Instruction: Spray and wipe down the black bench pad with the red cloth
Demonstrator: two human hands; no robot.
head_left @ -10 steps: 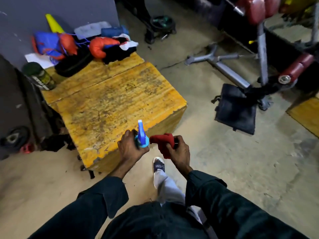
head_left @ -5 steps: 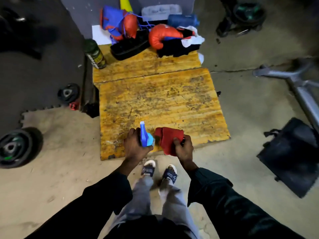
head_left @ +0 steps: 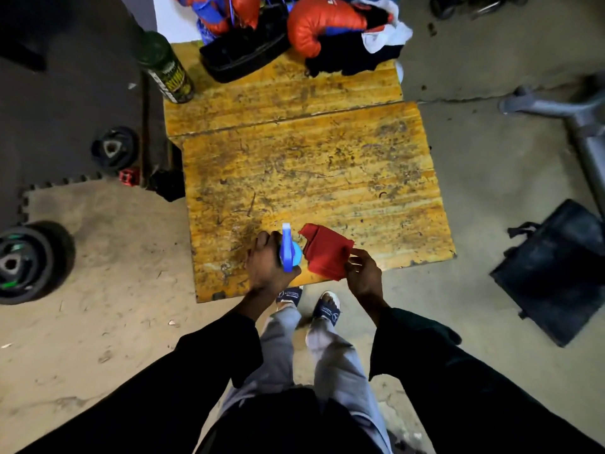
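My left hand (head_left: 268, 268) grips a spray bottle with a blue trigger head (head_left: 288, 249), held over the near edge of a worn yellow wooden box (head_left: 311, 178). My right hand (head_left: 363, 276) pinches the near corner of a folded red cloth (head_left: 325, 252), which lies on the box's near edge just right of the bottle. A black bench pad (head_left: 556, 270) lies on the concrete floor at the far right, well away from both hands.
Boxing gloves (head_left: 324, 24), a black pad and dark cloth crowd the box's far end. A green can (head_left: 165, 68) stands at its far left corner. Weight plates (head_left: 26, 262) lie on the floor at left. A grey metal bench frame (head_left: 569, 116) stands at right. My feet are under the box's near edge.
The view has swung down and closer over the yellow box. My right hand has loosened from a full grip on the red cloth to a pinch at its corner, and the cloth now lies on the box.
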